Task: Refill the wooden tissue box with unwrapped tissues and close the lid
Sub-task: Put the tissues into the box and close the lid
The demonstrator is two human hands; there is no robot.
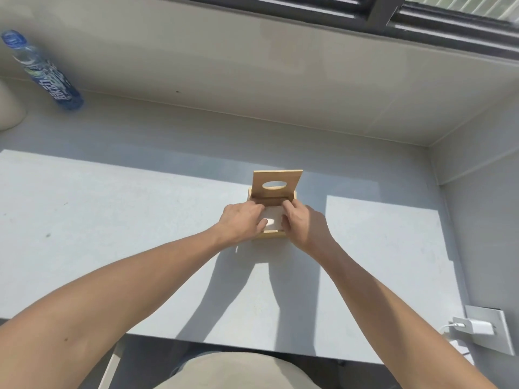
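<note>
I sit at a pale grey table point(140, 220) set against a beige wall point(252, 66). A dark-framed window point(393, 12) runs above. Hard sunlight falls across the tabletop in bright patches with sharp shadows. A blue bottle point(45, 71) stands far left. On the right wall, a white charger point(474, 327) sits in a socket plate point(491, 332).
</note>
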